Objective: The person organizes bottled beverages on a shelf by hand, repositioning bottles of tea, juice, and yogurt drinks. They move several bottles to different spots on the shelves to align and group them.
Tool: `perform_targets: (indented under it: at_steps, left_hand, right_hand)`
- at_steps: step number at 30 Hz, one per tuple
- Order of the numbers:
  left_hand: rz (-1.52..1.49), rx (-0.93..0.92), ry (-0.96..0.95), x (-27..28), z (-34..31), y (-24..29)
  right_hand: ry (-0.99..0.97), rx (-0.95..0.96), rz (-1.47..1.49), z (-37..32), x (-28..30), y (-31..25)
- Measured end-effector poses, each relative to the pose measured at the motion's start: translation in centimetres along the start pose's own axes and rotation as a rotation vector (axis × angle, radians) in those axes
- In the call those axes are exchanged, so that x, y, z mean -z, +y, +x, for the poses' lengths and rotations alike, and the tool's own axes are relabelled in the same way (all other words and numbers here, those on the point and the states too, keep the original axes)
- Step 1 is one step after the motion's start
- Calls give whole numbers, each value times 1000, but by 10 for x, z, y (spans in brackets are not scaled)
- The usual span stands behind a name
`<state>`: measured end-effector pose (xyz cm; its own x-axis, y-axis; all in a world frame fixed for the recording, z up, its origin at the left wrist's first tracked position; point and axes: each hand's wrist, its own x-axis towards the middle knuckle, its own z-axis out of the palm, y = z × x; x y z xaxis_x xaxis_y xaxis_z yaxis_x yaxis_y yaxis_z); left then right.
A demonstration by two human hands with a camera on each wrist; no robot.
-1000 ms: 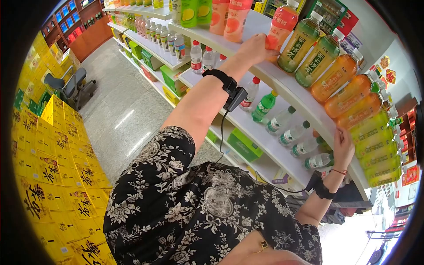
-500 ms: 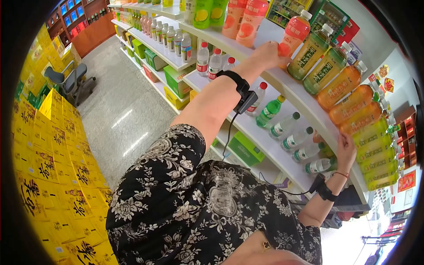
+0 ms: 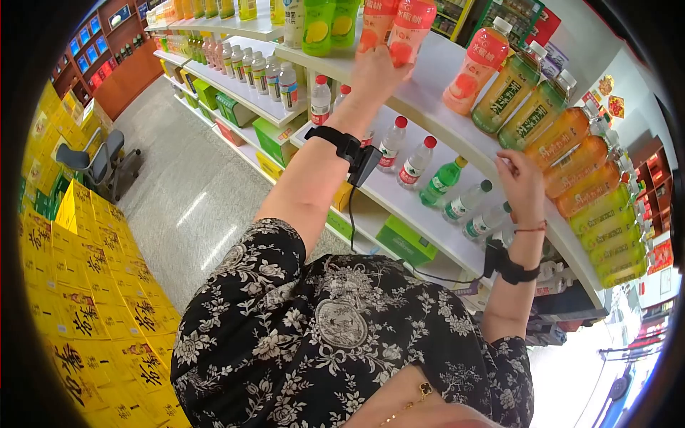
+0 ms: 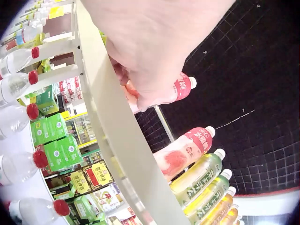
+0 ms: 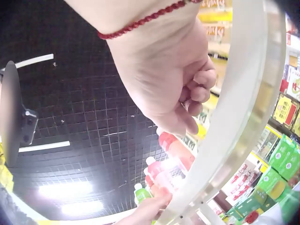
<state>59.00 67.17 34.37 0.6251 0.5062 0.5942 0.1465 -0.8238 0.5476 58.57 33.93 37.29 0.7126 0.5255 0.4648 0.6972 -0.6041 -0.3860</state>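
My left hand is at the lower part of a pink peach drink bottle on the top shelf. In the left wrist view, its thumb and curled fingers hold that bottle low down, covering much of its base. A second peach bottle stands beside it, to the left. Further right, another peach bottle stands alone against the green-labelled bottles. My right hand is by the shelf's front edge near the orange bottles, fingers loosely curled with nothing in them.
The white top shelf curves along in front of me. Below it stand red-capped water bottles and a green bottle. Yellow-green bottles line the right end. Stacked yellow cartons and an office chair are at left.
My left hand has moved left from the lone peach bottle, which stays on the shelf, to the peach bottles further along. My right hand has shifted left along the shelf edge.
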Motion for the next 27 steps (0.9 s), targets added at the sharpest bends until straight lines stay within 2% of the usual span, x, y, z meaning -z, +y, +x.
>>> perform_targets:
  at_steps: [5, 7, 11, 13, 17, 19, 22, 27]
  left_hand:
    - [58, -46, 4, 3, 8, 4]
    - [22, 0, -83, 5, 14, 7]
    - [9, -27, -125, 0, 12, 14]
    - [-70, -42, -100, -5, 8, 18]
    - [-148, -31, -119, -15, 8, 23]
    - [-253, 8, -241, -13, 11, 25]
    - [-313, 69, -326, -8, 10, 30]
    - [-339, 67, -367, -4, 9, 29]
  right_hand:
    - [-39, 41, 47, 23, -27, -18]
    - [-51, 29, 67, 31, -34, -19]
    - [-51, -4, 120, 38, -48, -6]
    - [-47, -67, 136, 37, -49, -9]
    - [-24, -64, 93, 35, -51, -9]
    - [-18, -71, 109, 36, -51, -11]
    - [-25, -89, 102, 37, -50, -16]
    - [-15, -92, 82, 35, -51, -16]
